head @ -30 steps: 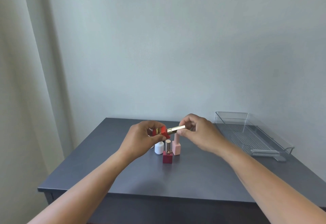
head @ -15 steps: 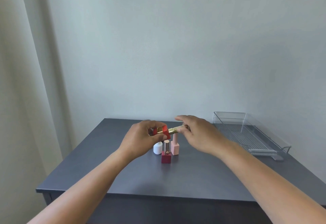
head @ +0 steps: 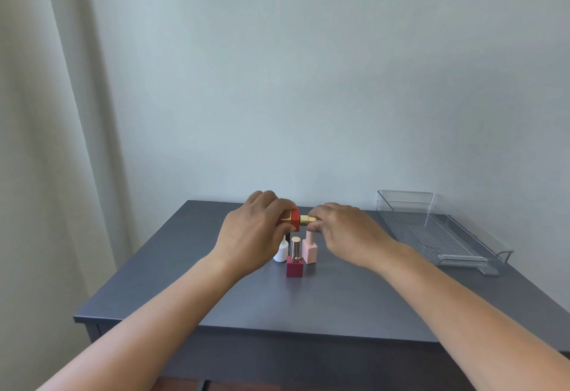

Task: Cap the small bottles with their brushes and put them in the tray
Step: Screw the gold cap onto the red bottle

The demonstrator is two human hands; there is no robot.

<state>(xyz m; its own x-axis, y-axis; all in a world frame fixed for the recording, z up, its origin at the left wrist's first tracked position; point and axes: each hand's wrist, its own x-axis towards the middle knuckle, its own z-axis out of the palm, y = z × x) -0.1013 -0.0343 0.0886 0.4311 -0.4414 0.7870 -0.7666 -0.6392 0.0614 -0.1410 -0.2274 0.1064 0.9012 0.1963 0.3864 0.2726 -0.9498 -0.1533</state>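
Your left hand [head: 253, 233] grips the red bottle [head: 289, 220], held sideways above the table [head: 339, 304]. Your right hand [head: 348, 230] pinches the gold cap [head: 306, 220] at the bottle's mouth; cannot tell whether it is fully seated. Below the hands a white bottle [head: 280, 253], a dark red bottle [head: 294, 267] and a pink bottle [head: 309, 252] stand close together. The clear tray [head: 431, 236] sits well apart, on your right.

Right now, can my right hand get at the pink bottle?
Probably yes: the pink bottle stands close beneath the right hand with nothing between, but that hand grips the gold cap of the red bottle and must let go first.
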